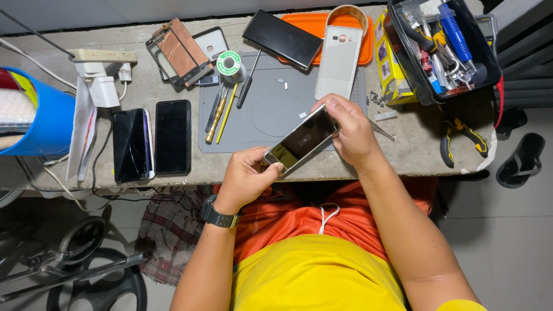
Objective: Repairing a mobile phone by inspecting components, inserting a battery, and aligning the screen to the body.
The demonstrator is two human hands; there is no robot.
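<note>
I see my left hand (245, 175) pinching the lower end of the phone (300, 140) and my right hand (350, 131) closed around its upper end. The phone hangs over the front edge of the grey mat (271, 112), long axis slanting up to the right. Tweezers (381, 130) seem tucked under my right palm, though I can't be sure.

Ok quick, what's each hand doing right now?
Left hand: closed on the lower end of the slim silver-edged phone with a dark screen.
Right hand: gripping its upper end.
</note>
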